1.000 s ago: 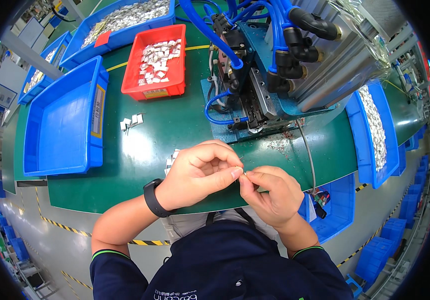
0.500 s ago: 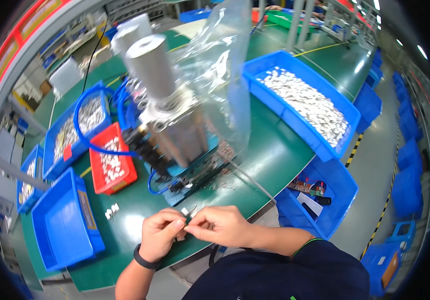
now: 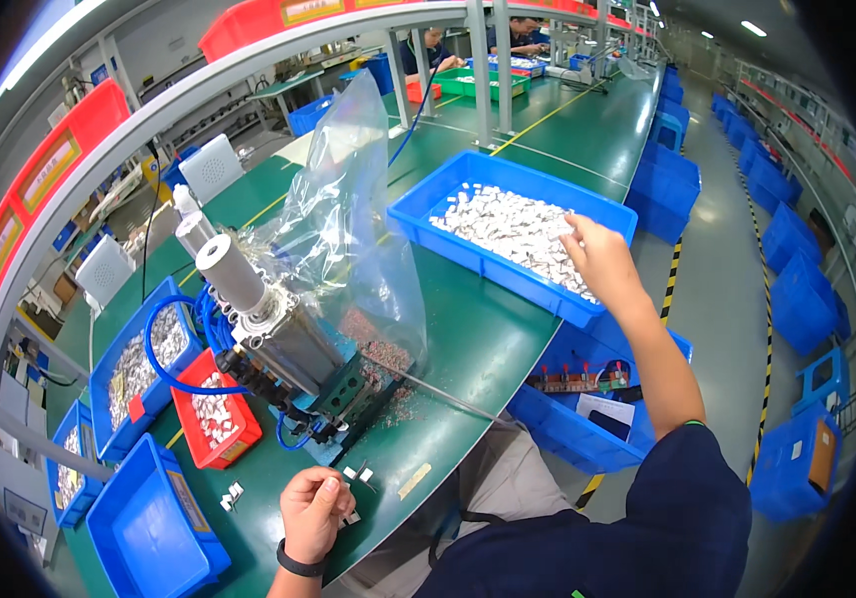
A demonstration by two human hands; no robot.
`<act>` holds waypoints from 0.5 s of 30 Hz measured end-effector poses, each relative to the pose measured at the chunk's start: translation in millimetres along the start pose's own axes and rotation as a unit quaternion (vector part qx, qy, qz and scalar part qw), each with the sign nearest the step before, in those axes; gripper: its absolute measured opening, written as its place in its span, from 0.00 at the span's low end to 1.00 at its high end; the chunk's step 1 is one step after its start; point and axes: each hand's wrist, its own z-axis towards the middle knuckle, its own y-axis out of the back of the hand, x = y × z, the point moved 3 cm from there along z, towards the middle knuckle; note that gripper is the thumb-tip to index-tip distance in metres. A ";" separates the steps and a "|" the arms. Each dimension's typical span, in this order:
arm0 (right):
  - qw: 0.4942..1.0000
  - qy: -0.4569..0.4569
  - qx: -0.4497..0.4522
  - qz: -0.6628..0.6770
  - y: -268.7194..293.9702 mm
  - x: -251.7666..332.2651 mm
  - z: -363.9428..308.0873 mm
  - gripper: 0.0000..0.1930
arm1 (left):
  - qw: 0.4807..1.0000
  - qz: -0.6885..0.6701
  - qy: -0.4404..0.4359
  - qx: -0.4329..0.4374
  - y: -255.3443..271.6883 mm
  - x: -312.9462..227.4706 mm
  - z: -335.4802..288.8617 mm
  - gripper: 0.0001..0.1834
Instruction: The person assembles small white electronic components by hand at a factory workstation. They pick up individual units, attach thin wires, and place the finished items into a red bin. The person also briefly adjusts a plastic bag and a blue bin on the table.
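My right hand (image 3: 602,261) reaches over the right side of a large blue bin (image 3: 508,267) filled with small white pieces (image 3: 508,224). Its thumb and fingers are apart above the pile, and I see nothing held in them. My left hand (image 3: 310,513) is closed at the near table edge, thumb against curled fingers; what it may hold is hidden. Beside it lie a few small white pieces with dark parts (image 3: 356,472). Just beyond stands a metal bench press (image 3: 288,344) with a grey cylinder on top and blue air hoses.
A red bin (image 3: 211,424) and a blue bin (image 3: 144,359) hold more small pieces. An empty-looking blue tray (image 3: 154,528) sits at the near left. A clear plastic bag (image 3: 348,189) rises behind the press; a thin metal rod (image 3: 438,391) juts rightward. Co-workers sit at the far end.
My right hand has left my left hand and moved up and right to the large blue bin. The left hand stays near the table edge. The view has shifted.
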 end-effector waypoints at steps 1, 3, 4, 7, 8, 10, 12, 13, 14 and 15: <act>0.995 -0.055 0.053 0.057 -0.2 -0.3 -9.5 0.11 | 1.000 0.013 -0.012 -0.004 -0.4 -1.4 1.8 0.05; 0.962 -0.101 0.177 0.180 0.5 43.7 -37.6 0.10 | 0.998 0.040 -0.031 -0.027 5.3 -1.2 -1.6 0.03; 0.946 -0.106 0.220 0.213 0.1 70.5 -54.4 0.10 | 0.998 0.054 -0.031 -0.027 7.0 -3.4 -4.7 0.04; 0.928 0.069 0.206 0.303 -7.3 138.9 -100.1 0.13 | 0.989 0.144 -0.036 -0.011 10.2 -8.4 -12.8 0.04; 0.897 0.063 0.241 0.365 -13.1 161.9 -111.6 0.12 | 0.978 0.207 -0.035 -0.016 12.6 -8.2 -13.1 0.05; 0.886 0.070 0.214 0.405 -26.1 188.1 -135.3 0.08 | 0.948 0.317 -0.013 -0.014 14.1 -9.3 -18.6 0.05; 0.883 0.053 0.194 0.424 -34.7 200.6 -149.5 0.05 | 0.895 0.441 -0.058 0.033 -5.1 -19.7 -21.5 0.06; 0.886 0.063 0.185 0.421 -35.0 208.5 -153.2 0.04 | 0.850 0.509 -0.116 0.066 -10.4 -24.4 -32.7 0.06; 0.884 0.092 0.175 0.423 -37.1 216.0 -156.5 0.05 | 0.820 0.550 -0.148 0.056 -5.0 -27.8 -48.3 0.07; 0.884 0.115 0.161 0.425 -38.0 222.8 -161.9 0.05 | 0.785 0.592 -0.176 0.053 0.8 -29.7 -66.0 0.07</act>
